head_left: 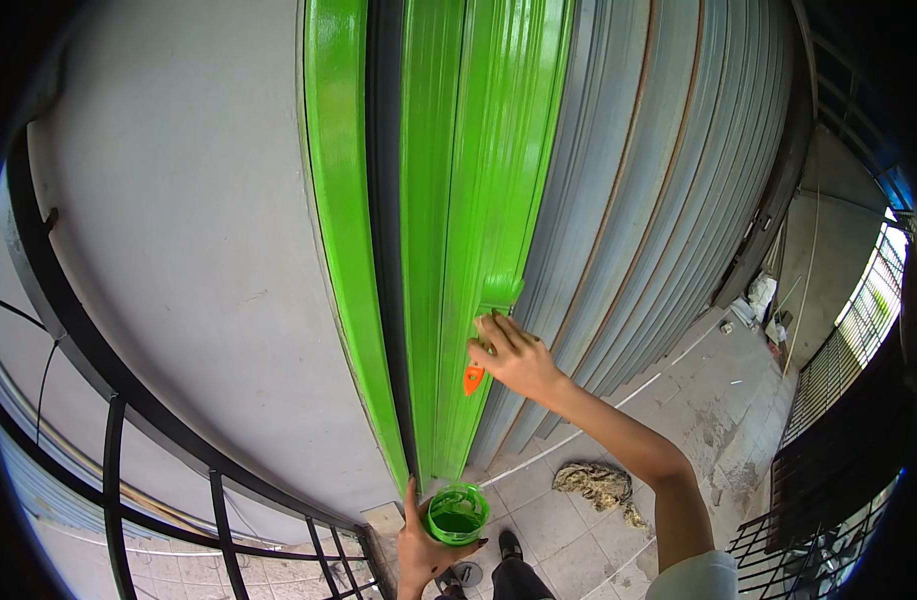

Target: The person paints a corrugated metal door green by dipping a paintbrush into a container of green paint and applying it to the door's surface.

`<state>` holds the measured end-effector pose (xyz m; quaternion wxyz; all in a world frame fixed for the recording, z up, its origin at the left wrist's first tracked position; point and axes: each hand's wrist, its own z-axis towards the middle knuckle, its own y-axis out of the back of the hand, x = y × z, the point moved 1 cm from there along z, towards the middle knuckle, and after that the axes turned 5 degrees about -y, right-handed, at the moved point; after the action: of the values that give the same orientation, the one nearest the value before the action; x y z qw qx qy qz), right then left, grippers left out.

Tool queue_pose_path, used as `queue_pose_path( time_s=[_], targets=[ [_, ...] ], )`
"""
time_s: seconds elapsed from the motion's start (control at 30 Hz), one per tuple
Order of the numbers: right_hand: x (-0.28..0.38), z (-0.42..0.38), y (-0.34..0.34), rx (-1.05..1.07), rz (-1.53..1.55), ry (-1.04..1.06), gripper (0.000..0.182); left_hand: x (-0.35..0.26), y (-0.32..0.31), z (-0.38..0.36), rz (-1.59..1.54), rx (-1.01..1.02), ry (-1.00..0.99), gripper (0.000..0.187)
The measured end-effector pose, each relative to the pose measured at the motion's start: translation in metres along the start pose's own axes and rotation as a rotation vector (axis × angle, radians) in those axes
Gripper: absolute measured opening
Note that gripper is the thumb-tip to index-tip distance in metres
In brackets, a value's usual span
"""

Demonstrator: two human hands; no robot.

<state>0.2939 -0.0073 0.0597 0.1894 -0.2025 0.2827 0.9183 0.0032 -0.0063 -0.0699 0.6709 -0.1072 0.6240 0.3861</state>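
Observation:
My right hand [509,352] grips a paintbrush with an orange handle [474,379]. Its bristles [501,292] are coated in green and touch the lower part of a bright green metal panel [489,160]. Below, my left hand [426,550] is wrapped round a small round tub of green paint [459,514], held upright with its open top facing me. Green smears cover the tub's inner wall and rim. Left of the panel, past a dark strip [387,200], runs a green frame post [341,150].
Unpainted grey ribbed panels [669,180] continue to the right. A white wall [189,230] and black metal bars [114,440] are at the left. On the tiled floor [559,520] lies a crumpled stained cloth [594,484]. Debris [764,295] and a dark grille [829,370] are further right.

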Motion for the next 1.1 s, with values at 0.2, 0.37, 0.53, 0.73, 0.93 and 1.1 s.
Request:
queue_pose_path(
  time_s=[0.2, 0.37, 0.53, 0.73, 0.93, 1.1],
  targets=[
    [0.003, 0.006, 0.008, 0.179, 0.215, 0.053, 0.012, 0.003, -0.002, 0.003, -0.005, -0.017, -0.047, 0.135],
    [-0.079, 0.119, 0.057, -0.066, 0.115, -0.038, 0.016, -0.003, 0.001, 0.006, 0.008, -0.031, -0.053, 0.135],
    [-0.069, 0.121, 0.044, -0.202, -0.084, 0.081, 0.011, -0.003, 0.000, 0.006, -0.010, -0.007, -0.055, 0.136],
    [-0.012, 0.034, -0.016, -0.048, -0.066, 0.115, 0.014, 0.007, -0.001, 0.003, -0.005, -0.009, -0.077, 0.136],
    [0.035, -0.027, -0.037, 0.241, 0.143, 0.064, 0.012, 0.002, 0.001, 0.002, -0.006, 0.011, -0.120, 0.136],
    [0.039, -0.027, -0.042, 0.338, 0.306, 0.095, 0.025, 0.006, 0.005, -0.001, -0.031, -0.012, -0.106, 0.137]
  ],
)
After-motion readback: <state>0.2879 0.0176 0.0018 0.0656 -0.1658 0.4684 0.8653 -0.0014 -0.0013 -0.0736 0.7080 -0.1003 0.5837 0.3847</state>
